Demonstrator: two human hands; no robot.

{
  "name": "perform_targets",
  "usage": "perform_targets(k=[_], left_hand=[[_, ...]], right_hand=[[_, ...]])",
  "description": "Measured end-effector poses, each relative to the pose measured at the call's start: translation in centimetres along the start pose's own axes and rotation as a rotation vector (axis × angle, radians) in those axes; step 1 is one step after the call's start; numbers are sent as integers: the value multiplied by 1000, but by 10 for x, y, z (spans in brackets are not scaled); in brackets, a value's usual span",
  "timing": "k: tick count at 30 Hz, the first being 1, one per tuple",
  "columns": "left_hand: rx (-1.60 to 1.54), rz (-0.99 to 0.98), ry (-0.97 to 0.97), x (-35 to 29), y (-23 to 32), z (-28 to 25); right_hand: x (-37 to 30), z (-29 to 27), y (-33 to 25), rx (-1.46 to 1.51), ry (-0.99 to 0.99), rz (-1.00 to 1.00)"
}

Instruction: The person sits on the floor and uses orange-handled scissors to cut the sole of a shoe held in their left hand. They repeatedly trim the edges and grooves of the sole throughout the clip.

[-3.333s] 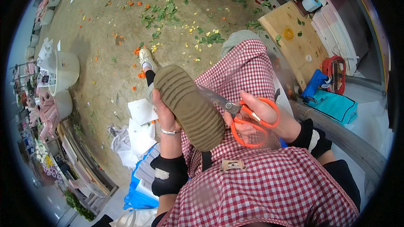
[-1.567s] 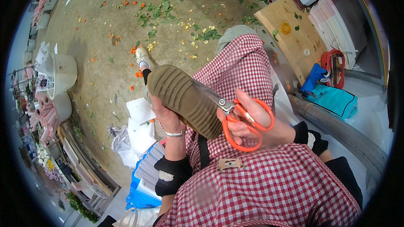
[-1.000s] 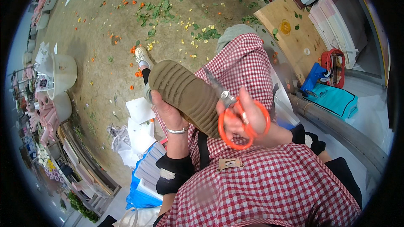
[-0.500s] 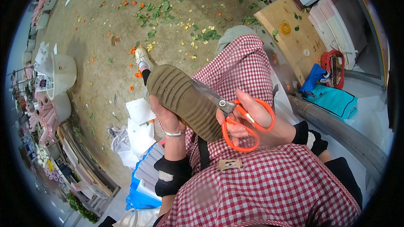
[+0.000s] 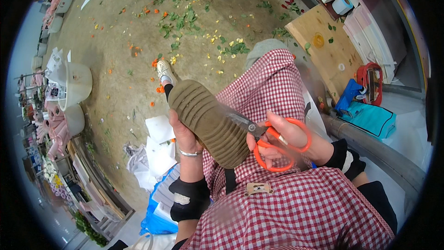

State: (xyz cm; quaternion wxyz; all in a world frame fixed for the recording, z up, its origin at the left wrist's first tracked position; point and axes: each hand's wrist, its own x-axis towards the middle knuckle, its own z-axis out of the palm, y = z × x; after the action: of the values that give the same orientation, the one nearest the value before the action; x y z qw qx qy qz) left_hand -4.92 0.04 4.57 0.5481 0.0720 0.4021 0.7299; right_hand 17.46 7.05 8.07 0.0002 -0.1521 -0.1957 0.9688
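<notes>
Scissors with orange looped handles and dark metal blades sit in my right hand, its fingers closed around the handles. My left hand is clamped on the left edge of a brown, ridged shoe sole, upturned over my red-and-white checked apron; whether the blades touch it, I cannot tell.
</notes>
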Motion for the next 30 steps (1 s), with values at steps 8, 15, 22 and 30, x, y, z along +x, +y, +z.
perform_targets(k=[8,15,22,30], left_hand=[[29,-5,-8,-3,-2,-1],[15,19,-3,-4,-6,2],[-5,56,22,-7,-6,9],[79,28,-40,-7,-4,11]], right_hand=[[7,-7,11,107,-95,23],[6,-5,15,51,-28,21],[5,1,18,26,32,59],[1,8,15,15,73,54]])
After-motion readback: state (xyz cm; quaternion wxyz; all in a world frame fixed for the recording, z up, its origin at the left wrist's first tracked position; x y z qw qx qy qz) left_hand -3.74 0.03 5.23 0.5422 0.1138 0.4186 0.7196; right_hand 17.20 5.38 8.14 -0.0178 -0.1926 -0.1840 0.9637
